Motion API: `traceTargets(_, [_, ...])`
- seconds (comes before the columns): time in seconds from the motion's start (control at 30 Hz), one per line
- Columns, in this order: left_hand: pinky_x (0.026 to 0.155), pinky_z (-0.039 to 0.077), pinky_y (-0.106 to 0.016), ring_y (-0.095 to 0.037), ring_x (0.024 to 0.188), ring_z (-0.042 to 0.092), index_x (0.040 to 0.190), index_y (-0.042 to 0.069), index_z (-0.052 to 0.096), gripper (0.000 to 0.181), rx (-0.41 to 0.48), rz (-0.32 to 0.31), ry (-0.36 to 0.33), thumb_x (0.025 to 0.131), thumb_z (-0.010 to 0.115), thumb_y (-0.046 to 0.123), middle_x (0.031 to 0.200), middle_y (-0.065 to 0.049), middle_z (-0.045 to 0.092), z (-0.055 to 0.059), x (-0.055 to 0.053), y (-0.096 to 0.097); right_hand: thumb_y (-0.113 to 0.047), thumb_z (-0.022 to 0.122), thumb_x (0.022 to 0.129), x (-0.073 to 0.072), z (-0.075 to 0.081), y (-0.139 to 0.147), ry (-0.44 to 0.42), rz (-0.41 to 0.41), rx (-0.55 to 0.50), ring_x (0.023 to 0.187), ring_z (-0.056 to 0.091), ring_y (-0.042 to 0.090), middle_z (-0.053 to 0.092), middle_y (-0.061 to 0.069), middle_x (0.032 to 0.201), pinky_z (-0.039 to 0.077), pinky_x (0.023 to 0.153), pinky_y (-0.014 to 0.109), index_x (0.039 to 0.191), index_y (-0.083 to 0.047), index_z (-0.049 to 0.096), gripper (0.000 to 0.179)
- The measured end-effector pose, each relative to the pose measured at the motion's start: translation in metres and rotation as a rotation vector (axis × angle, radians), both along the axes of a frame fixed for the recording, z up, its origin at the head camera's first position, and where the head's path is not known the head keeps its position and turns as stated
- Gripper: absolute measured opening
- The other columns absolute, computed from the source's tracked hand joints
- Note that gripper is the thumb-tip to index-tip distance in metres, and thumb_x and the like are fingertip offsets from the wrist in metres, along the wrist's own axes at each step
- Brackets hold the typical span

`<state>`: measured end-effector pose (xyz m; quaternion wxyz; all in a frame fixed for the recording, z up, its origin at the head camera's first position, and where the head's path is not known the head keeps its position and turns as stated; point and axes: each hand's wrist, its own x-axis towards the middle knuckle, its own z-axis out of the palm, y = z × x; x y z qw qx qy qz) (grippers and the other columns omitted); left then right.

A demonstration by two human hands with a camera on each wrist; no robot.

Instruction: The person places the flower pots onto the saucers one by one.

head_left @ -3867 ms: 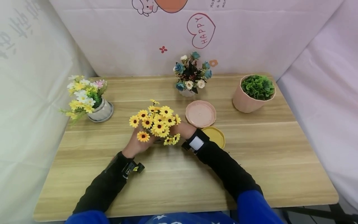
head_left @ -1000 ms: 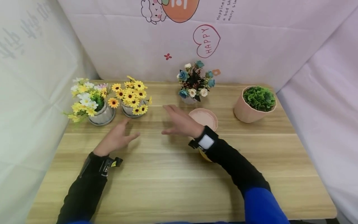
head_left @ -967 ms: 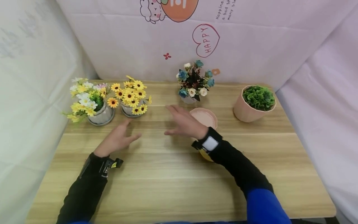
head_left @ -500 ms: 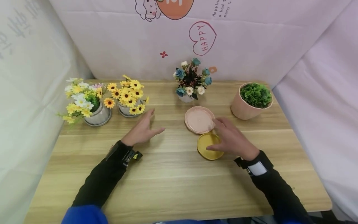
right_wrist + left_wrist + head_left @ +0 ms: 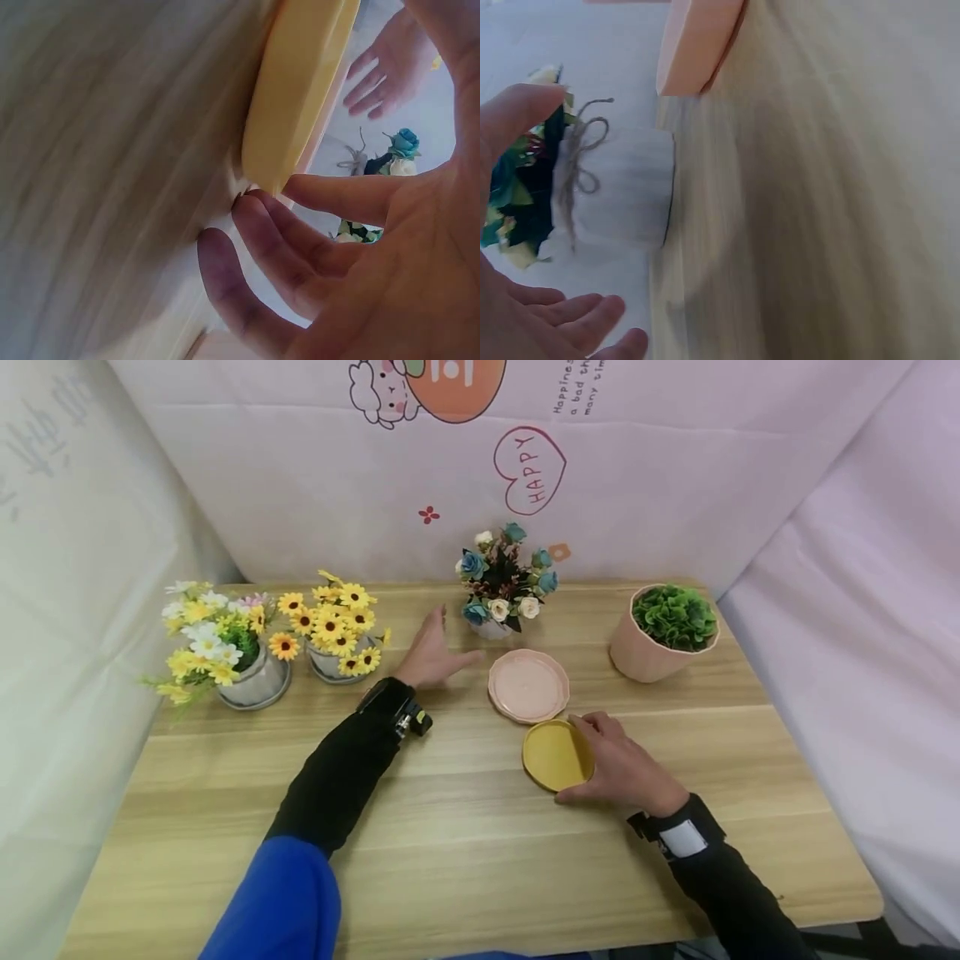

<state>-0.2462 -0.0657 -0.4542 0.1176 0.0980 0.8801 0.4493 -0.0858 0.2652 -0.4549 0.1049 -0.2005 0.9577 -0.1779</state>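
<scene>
My right hand [image 5: 618,772] has its thumb and fingers around the right side of a round yellow plant saucer [image 5: 553,756] that lies on the table. In the right wrist view, fingertips [image 5: 289,187] touch the rim of that saucer. My left hand [image 5: 433,656] reaches forward with thumb and fingers spread, just left of a small pot of blue and cream roses [image 5: 497,581]. Its white pot [image 5: 622,187], tied with twine, shows beyond the spread fingers in the left wrist view, apart from them. A pink scalloped saucer [image 5: 529,685] lies between the hands, close behind the yellow one.
At the left stand two grey pots on grey saucers, one with white and yellow mixed flowers [image 5: 206,639], the other with yellow daisies [image 5: 330,625]. A pink pot of green leaves [image 5: 660,631] stands at the back right. A printed cloth [image 5: 300,485] hangs behind the wooden table [image 5: 450,860].
The yellow daisy pot went from between both hands to the left side and was let go. Since then, my right hand has come onto the yellow saucer and my left toward the roses.
</scene>
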Motion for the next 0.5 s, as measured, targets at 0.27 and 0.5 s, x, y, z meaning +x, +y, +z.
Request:
traceTargets(0.27, [0.134,0.026,-0.053,-0.034,0.164,0.021,0.170,0.008,0.008,0.119,0.080,-0.011,0.094,0.087,0.087,0.042,0.177,-0.018,0.018,-0.013,-0.029,0.029,-0.065,0.095,0.065,0.001,-0.005,0.000,0.007,0.017,-0.010,0.119,0.054,0.030,0.050,0.018,0.137,0.058,0.099,0.048,0.157,-0.002,0.046,0.122])
traceTargets(0.5, [0.134,0.027,-0.048,-0.032,0.160,0.031,0.168,0.014,0.025,0.116,0.261,-0.036,0.169,0.078,0.096,0.034,0.170,-0.014,0.035,-0.003,-0.041,0.042,-0.066,0.096,0.062,0.001,-0.005,-0.004,0.026,0.004,-0.027,0.121,0.055,0.031,0.050,0.017,0.138,0.057,0.102,0.049,0.157,-0.003,0.044,0.126])
